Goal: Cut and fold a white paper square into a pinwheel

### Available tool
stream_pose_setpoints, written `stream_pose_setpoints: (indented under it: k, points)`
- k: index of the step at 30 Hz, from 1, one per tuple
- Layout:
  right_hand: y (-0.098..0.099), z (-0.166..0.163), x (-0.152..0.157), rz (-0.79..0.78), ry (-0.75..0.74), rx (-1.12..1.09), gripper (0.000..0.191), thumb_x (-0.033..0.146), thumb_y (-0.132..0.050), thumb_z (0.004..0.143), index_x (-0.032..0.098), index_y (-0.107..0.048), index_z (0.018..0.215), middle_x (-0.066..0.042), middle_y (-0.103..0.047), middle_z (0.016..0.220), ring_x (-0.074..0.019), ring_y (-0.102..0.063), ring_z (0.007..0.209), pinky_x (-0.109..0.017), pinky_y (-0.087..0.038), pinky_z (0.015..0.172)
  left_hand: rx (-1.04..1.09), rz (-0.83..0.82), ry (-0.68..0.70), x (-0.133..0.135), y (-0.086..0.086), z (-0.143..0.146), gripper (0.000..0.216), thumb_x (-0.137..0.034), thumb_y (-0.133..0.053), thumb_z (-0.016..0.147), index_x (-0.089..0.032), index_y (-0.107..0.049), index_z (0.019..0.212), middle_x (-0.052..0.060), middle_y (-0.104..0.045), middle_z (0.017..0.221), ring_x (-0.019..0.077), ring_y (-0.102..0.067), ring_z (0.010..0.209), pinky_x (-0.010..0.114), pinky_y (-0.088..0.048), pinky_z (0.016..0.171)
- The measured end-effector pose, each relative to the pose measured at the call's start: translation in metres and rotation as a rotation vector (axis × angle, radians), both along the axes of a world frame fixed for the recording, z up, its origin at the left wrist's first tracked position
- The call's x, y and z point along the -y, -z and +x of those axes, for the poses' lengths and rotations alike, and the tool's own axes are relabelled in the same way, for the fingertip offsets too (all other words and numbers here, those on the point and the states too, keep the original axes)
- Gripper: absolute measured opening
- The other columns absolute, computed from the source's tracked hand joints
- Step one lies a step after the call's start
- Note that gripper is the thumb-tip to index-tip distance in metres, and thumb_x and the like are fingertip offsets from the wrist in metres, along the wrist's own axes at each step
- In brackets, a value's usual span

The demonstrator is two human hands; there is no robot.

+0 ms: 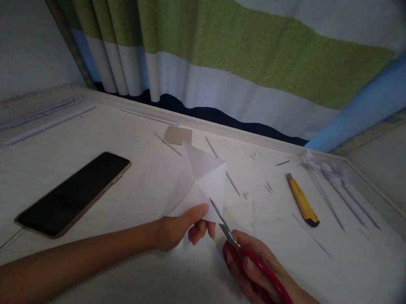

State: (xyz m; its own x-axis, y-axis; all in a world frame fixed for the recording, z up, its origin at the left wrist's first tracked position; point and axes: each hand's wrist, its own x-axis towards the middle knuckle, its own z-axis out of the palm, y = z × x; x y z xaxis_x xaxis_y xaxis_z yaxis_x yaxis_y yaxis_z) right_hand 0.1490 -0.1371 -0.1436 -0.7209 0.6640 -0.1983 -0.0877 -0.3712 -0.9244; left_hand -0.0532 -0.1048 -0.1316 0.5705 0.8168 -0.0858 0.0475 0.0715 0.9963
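My left hand (186,225) pinches the lower edge of a folded white paper (210,181), thumb on top and fingers beneath. Creases meet near the middle of the paper, and one pointed flap stands up at its top left. In my right hand (252,266) is a pair of scissors (263,271) with red handles, my fingers through the loops. The slightly parted blades lie at the paper's lower right edge, one over it, close to my left thumb. Another white sheet (147,185) lies flat on the table, left of the folded one.
A black-screened phone (75,193) with a cable lies at left. To the right are a yellow utility knife (302,199) and paper-topped sticks (342,194). A beige card piece (178,135), thin rods and scraps lie toward the back, below a green-and-white curtain (228,41).
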Motion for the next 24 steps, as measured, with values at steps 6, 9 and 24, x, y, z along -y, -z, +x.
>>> stream_pose_setpoints:
  k: [6,9,24]
  points:
    - [0.0043,0.0004,0.0000,-0.007,0.003,0.004,0.033,0.046,-0.049,0.077,0.015,-0.042,0.081,0.009,-0.037,0.051,0.0019,-0.027,0.030,-0.010,-0.021,0.027,0.041,0.014,-0.012,-0.0007,0.0058,0.0004,0.049,-0.044,-0.022,0.083,-0.014,-0.051,0.059,-0.003,-0.040,0.043,0.0113,-0.039,0.046,0.024,-0.036,0.056]
    - [0.0052,0.0004,0.0007,-0.001,0.000,0.010,0.033,0.047,-0.049,0.078,0.015,-0.041,0.081,0.010,-0.036,0.048,0.0017,-0.027,0.028,-0.009,-0.020,0.027,0.066,-0.008,-0.013,-0.0005,0.0077,0.0014,0.050,-0.045,-0.021,0.083,-0.014,-0.051,0.059,-0.003,-0.040,0.042,0.0111,-0.038,0.045,0.024,-0.035,0.054]
    - [0.0021,-0.0044,0.0014,-0.010,0.028,0.015,0.036,0.051,-0.051,0.074,0.016,-0.040,0.077,0.011,-0.035,0.043,0.0016,-0.026,0.025,-0.009,-0.018,0.025,0.072,-0.007,-0.029,0.0000,0.0042,0.0028,0.052,-0.048,-0.021,0.082,-0.014,-0.051,0.058,-0.003,-0.039,0.041,0.0107,-0.037,0.043,0.025,-0.034,0.053]
